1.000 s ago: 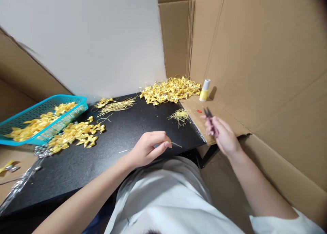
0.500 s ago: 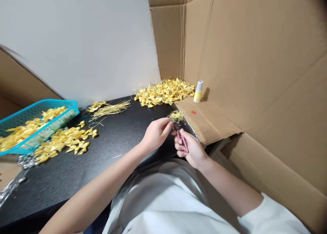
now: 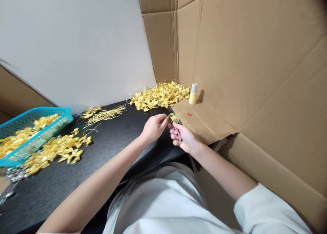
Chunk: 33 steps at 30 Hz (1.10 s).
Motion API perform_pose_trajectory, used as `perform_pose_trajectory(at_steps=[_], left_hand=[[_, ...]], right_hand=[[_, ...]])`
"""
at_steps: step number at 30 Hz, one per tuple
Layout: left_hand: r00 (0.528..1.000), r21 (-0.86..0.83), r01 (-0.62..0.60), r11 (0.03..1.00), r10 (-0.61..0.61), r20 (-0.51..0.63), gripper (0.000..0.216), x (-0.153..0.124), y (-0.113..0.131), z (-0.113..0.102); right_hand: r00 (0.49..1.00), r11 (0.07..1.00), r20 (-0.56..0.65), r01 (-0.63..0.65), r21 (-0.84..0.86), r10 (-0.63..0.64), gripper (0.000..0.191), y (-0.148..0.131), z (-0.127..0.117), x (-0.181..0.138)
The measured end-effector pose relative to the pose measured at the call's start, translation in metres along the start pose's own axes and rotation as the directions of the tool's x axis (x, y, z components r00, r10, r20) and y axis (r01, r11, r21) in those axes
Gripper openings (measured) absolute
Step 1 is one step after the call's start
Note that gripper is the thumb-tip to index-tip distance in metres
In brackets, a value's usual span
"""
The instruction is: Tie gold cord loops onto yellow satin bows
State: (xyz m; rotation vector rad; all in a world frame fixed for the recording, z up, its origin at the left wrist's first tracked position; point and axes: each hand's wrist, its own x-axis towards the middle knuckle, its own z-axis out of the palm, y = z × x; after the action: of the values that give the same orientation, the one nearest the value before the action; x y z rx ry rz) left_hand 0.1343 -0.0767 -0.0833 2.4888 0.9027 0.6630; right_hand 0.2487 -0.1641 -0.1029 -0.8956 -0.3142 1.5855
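My left hand (image 3: 153, 127) is pinched shut on a thin gold thread I can barely make out, held above the black table (image 3: 107, 142). My right hand (image 3: 184, 138) is closed around small pink snips (image 3: 176, 131), whose tip meets my left fingertips. Just behind both hands lies a small tangle of cut gold thread scraps (image 3: 174, 117) at the table's right edge.
A big heap of yellow ribbon bows (image 3: 159, 95) lies at the back, with a yellow thread spool (image 3: 193, 94) on a cardboard flap (image 3: 201, 120). Gold wire strands (image 3: 104, 113), loose bows (image 3: 55, 150) and a teal basket (image 3: 30, 130) of bows sit left. Cardboard walls stand to the right.
My right hand came in from the cardboard flap to meet my left hand. Both hands then rose a little toward the scrap tangle, the snips now at my left fingertips.
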Motion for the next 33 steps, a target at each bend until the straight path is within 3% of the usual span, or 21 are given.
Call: perform_pose_trajectory(at_steps=[6, 14, 17, 18, 19, 20, 21, 22, 23, 25, 27, 29, 33], left_hand=[[1.000, -0.029, 0.016, 0.999, -0.016, 0.007, 0.027, 0.009, 0.000, 0.004], [1.000, -0.048, 0.020, 0.999, -0.020, -0.004, 0.029, 0.012, -0.004, 0.005], [1.000, -0.072, 0.017, 0.997, -0.017, -0.007, 0.029, 0.011, -0.005, 0.003], [1.000, -0.091, 0.019, 0.996, -0.019, 0.000, 0.029, 0.010, -0.006, 0.002], [1.000, -0.118, 0.022, 0.993, -0.021, 0.009, 0.030, 0.009, -0.007, 0.001], [1.000, -0.153, 0.025, 0.988, -0.022, 0.020, 0.031, 0.007, -0.008, 0.000], [0.999, -0.199, 0.028, 0.980, -0.022, 0.031, 0.032, 0.006, -0.009, -0.001], [0.999, -0.253, 0.036, 0.967, -0.026, 0.043, 0.032, 0.004, -0.011, -0.002], [0.998, -0.314, 0.054, 0.948, -0.037, 0.058, 0.032, 0.003, -0.012, -0.003], [0.990, -0.451, 0.129, 0.883, -0.085, 0.115, 0.032, 0.000, -0.015, -0.005], [0.974, -0.581, 0.215, 0.785, -0.131, 0.184, 0.033, -0.002, -0.016, -0.010], [0.969, -0.679, 0.244, 0.692, -0.141, 0.204, 0.033, -0.003, -0.017, -0.022], [0.985, -0.789, 0.155, 0.594, -0.152, 0.079, 0.026, -0.003, -0.018, -0.076]], right_hand=[[0.999, 0.999, -0.023, 0.034, 0.013, -0.034, 0.023, -0.003, -0.005, 0.005], [0.999, 0.999, 0.034, -0.031, -0.019, 0.032, 0.028, -0.005, -0.009, 0.001], [0.990, 0.967, 0.031, 0.143, -0.208, -0.140, 0.029, -0.008, -0.018, -0.002], [0.962, 0.900, 0.028, 0.262, -0.349, -0.270, 0.028, -0.012, -0.023, -0.004], [0.906, 0.765, 0.037, 0.378, -0.522, -0.422, 0.027, -0.017, -0.030, -0.005], [0.820, 0.556, 0.069, 0.444, -0.702, -0.568, 0.025, -0.023, -0.039, -0.007], [0.723, 0.301, 0.125, 0.431, -0.851, -0.679, 0.023, -0.030, -0.048, -0.008], [0.654, 0.067, 0.177, 0.329, -0.942, -0.735, 0.023, -0.038, -0.058, -0.008], [0.633, -0.111, 0.209, 0.191, -0.975, -0.745, 0.023, -0.045, -0.067, -0.008], [0.650, -0.339, 0.235, -0.037, -0.940, -0.723, 0.024, -0.056, -0.084, -0.006], [0.684, -0.452, 0.229, -0.164, -0.877, -0.692, 0.024, -0.062, -0.096, -0.002], [0.706, -0.488, 0.206, -0.223, -0.844, -0.678, 0.026, -0.064, -0.103, 0.001], [0.700, -0.478, 0.187, -0.245, -0.843, -0.689, 0.033, -0.063, -0.111, 0.004]])
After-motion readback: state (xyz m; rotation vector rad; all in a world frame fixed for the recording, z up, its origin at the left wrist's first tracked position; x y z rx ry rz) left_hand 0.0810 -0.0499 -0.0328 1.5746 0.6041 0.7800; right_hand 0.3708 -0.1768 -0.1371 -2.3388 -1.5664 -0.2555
